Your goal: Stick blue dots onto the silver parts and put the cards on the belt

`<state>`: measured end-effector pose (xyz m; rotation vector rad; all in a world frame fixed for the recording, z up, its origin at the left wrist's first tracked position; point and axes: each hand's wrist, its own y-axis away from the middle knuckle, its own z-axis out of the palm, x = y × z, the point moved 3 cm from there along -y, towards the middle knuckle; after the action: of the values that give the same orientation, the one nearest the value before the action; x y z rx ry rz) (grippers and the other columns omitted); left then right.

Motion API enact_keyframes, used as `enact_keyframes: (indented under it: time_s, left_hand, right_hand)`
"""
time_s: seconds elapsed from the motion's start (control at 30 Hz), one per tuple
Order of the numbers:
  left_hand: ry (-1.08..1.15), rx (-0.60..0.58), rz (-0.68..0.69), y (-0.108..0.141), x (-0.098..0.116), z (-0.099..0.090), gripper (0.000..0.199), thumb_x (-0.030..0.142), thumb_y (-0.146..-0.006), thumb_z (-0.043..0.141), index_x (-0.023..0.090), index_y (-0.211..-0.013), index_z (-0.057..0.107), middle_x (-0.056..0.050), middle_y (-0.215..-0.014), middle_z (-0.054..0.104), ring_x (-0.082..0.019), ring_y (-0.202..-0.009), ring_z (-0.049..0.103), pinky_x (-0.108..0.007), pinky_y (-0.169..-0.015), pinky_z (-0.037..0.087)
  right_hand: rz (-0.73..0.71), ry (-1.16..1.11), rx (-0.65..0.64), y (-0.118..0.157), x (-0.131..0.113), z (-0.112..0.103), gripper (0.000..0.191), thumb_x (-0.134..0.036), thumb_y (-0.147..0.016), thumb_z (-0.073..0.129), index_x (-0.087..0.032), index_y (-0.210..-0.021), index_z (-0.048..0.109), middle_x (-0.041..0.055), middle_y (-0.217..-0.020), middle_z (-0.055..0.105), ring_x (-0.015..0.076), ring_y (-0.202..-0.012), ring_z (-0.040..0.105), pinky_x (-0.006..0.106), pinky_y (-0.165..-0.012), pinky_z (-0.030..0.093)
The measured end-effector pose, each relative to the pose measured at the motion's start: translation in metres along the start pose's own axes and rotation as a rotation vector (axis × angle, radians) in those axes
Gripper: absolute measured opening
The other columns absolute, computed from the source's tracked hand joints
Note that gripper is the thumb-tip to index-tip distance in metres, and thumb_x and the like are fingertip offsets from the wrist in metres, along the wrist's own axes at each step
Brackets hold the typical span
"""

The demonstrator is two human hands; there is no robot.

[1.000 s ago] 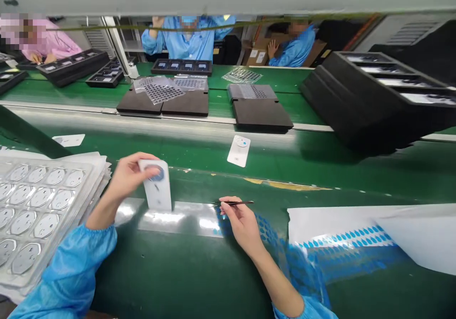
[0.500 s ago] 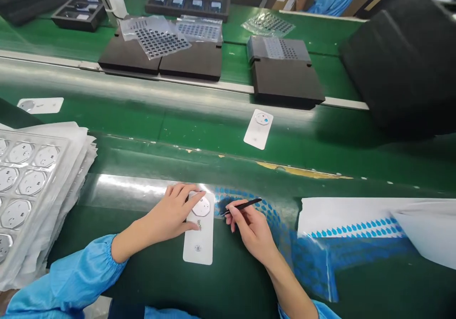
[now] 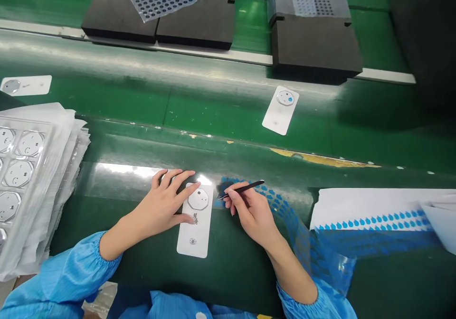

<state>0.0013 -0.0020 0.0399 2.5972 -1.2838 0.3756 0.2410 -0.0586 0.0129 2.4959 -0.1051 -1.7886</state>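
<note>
My left hand [image 3: 162, 202] lies with fingers spread, its forefinger and thumb at the left side of a white card [image 3: 192, 248] on the green work surface. Set in the card's upper part is a white octagonal disc [image 3: 198, 199] with small dark holes; dark characters are printed below it. Just right of the card, my right hand [image 3: 251, 212] is closed on black tweezers [image 3: 249, 186], tips pointing left towards the card. A clear strip with blue drop-shaped stickers [image 3: 280, 204] runs beneath and beyond that hand. Whether the tips pinch anything is too small to tell.
Trays of octagonal discs with white sheets [image 3: 67, 153] are stacked at left. Another card with a blue dot [image 3: 280, 115] lies on the green belt [image 3: 213, 105], beyond a chipped edge. Black foam blocks [image 3: 317, 43] stand behind. White backing paper [image 3: 363, 205] is at right.
The view has tipped downward and come nearer, so the background sits higher. The tweezer tips have moved slightly closer to the card. My left hand stays by the card.
</note>
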Motion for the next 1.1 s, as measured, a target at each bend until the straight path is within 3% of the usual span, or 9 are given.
enact_keyframes:
  time_s: [0.53,0.67,0.8,1.1]
  left_hand:
    - [0.036,0.030,-0.015,0.002,0.005,0.006,0.083,0.057,-0.084,0.080,0.020,-0.151,0.048,-0.017,-0.164,0.038,-0.042,-0.147,0.035,-0.063,-0.124,0.021]
    - [0.046,0.031,-0.021,0.001,0.005,0.007,0.080,0.058,-0.085,0.079,0.021,-0.149,0.049,-0.017,-0.165,0.037,-0.041,-0.148,0.034,-0.062,-0.124,0.021]
    - [0.042,0.030,-0.018,0.001,0.005,0.006,0.080,0.057,-0.085,0.079,0.021,-0.149,0.049,-0.017,-0.165,0.037,-0.041,-0.148,0.034,-0.062,-0.124,0.021]
    - [0.059,-0.001,-0.032,0.000,0.006,0.004,0.079,0.055,-0.087,0.078,0.022,-0.152,0.048,-0.015,-0.167,0.034,-0.040,-0.151,0.031,-0.061,-0.126,0.018]
  right_hand:
    - [0.023,-0.002,0.003,0.003,0.001,-0.004,0.022,-0.038,-0.106,0.058,-0.020,-0.098,0.068,0.0021,-0.076,0.068,0.0121,-0.054,0.060,0.025,-0.049,0.052]
    - [0.065,-0.098,0.051,0.004,0.002,-0.004,0.024,-0.040,-0.105,0.059,-0.020,-0.095,0.068,0.0027,-0.074,0.068,0.0137,-0.056,0.062,0.026,-0.049,0.051]
    - [0.118,-0.227,0.078,-0.001,-0.006,0.003,0.027,-0.045,-0.103,0.063,-0.020,-0.093,0.067,0.0027,-0.070,0.068,0.0155,-0.055,0.063,0.028,-0.048,0.052]
    - [0.231,-0.246,-0.016,-0.024,-0.018,0.022,0.039,-0.056,-0.097,0.067,-0.018,-0.092,0.066,0.0021,-0.065,0.071,0.0128,-0.045,0.061,0.026,-0.044,0.053]
